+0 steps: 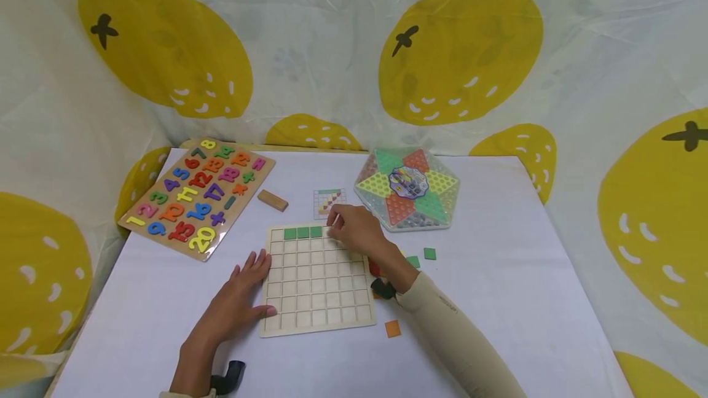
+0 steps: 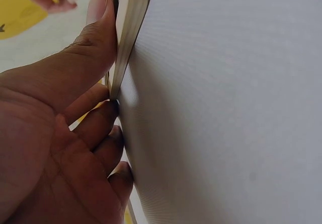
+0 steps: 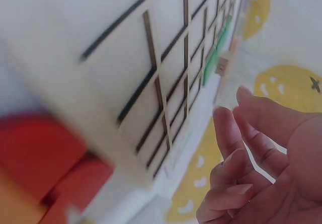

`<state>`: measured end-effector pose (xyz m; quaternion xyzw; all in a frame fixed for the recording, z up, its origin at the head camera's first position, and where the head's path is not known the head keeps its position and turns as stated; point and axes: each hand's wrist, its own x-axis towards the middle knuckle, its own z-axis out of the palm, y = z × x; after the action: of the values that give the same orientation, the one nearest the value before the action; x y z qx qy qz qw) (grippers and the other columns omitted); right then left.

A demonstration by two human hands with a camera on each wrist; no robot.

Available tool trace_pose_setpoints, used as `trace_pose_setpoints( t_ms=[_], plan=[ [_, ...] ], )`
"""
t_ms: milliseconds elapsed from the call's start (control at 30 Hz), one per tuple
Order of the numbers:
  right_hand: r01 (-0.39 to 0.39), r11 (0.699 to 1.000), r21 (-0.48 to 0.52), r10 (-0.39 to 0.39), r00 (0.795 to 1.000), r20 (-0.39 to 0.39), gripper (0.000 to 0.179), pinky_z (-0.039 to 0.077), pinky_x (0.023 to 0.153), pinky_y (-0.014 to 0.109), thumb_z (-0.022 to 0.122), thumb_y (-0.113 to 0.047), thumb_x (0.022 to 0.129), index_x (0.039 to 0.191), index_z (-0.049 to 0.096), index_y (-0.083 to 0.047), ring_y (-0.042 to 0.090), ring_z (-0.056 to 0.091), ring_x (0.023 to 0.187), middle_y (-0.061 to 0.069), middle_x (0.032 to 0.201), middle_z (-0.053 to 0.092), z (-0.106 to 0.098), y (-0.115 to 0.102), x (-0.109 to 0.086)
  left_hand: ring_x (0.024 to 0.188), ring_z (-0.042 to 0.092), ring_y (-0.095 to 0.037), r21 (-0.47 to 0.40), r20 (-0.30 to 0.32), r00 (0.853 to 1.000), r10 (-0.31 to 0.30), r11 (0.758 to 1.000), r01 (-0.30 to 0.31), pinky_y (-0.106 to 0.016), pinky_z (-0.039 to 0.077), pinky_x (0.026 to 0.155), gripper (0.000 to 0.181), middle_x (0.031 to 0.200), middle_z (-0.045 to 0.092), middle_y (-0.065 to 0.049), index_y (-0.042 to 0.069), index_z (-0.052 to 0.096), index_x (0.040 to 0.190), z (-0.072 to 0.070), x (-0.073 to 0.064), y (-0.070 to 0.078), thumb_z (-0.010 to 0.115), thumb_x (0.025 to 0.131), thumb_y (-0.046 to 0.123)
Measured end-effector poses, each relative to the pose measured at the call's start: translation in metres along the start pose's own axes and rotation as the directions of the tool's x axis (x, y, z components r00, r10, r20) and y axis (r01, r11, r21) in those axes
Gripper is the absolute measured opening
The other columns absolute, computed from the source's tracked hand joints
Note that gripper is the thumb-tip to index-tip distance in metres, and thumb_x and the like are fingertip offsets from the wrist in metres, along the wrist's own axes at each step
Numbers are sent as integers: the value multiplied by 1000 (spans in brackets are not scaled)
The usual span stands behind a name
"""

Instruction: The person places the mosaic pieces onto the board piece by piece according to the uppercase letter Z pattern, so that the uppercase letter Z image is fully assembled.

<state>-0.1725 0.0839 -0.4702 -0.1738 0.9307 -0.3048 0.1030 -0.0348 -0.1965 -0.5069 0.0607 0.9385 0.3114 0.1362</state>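
A pale wooden grid board point(image 1: 318, 287) lies on the white table. Three green square tiles point(image 1: 303, 233) sit side by side in its top row. My left hand point(image 1: 238, 300) rests spread at the board's left edge, its thumb point(image 2: 95, 32) on the board and its other fingers alongside. Over the top row, just right of the green tiles, is my right hand point(image 1: 356, 229). Its thumb and fingertips point(image 3: 226, 128) are close together, with no tile visible between them. Part of the top row is hidden by this hand.
Loose red tiles point(image 1: 375, 268), an orange tile point(image 1: 393, 328) and a green tile point(image 1: 429, 253) lie right of the board. Behind are a pattern card point(image 1: 322, 203), a wooden block point(image 1: 273, 200) and a hexagonal Chinese checkers set point(image 1: 406, 189). A number puzzle point(image 1: 199, 198) lies back left.
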Motion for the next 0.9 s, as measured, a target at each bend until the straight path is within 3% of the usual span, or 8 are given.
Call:
trace_pose_setpoints(
  t_ms=[167, 367, 633, 767, 900],
  plan=[
    [-39, 999, 29, 39, 999, -9, 11, 48, 60, 30, 78, -20, 96, 105, 72, -20, 15, 60, 72, -4, 88, 71, -21, 20, -28, 167, 9, -36, -1, -3, 1000, 11, 1000, -11, -64, 12, 134, 114, 177, 21, -4, 13, 29, 167, -2, -1, 1, 96, 76, 29],
    [-144, 989, 19, 144, 989, -26, 15, 48, 58, 29, 79, -17, 94, 107, 73, -19, 18, 58, 69, -5, 88, 71, -42, 55, -62, 167, 10, -37, 4, -11, 1000, 17, 1000, -17, -65, 12, 133, 114, 177, 21, -5, 13, 30, 168, -2, -1, 2, 96, 76, 30],
    [-283, 958, -44, 282, 959, -21, 24, 55, 76, 36, 88, -17, 87, 108, 77, -17, 20, 61, 88, 0, 100, 74, -58, 93, -96, 167, 8, -37, 3, -6, 1000, 11, 1000, -11, -64, 12, 134, 116, 177, 20, -4, 14, 29, 168, 0, -1, -1, 97, 75, 29],
    [-294, 953, -78, 295, 955, -2, 25, 58, 88, 43, 90, -16, 85, 106, 77, -17, 21, 62, 96, -1, 102, 74, -57, 105, -103, 167, 8, -36, 8, -5, 1000, 4, 1000, -4, -64, 12, 134, 116, 177, 20, -3, 14, 29, 168, -1, -1, 0, 97, 75, 30],
    [-292, 953, -74, 293, 956, -3, 23, 58, 89, 44, 90, -14, 84, 104, 78, -17, 21, 62, 94, -1, 98, 73, -55, 109, -105, 168, 8, -35, 4, -3, 1000, 7, 1000, -7, -64, 11, 134, 115, 177, 19, -3, 15, 29, 168, -1, -1, 0, 96, 76, 31]
  ],
)
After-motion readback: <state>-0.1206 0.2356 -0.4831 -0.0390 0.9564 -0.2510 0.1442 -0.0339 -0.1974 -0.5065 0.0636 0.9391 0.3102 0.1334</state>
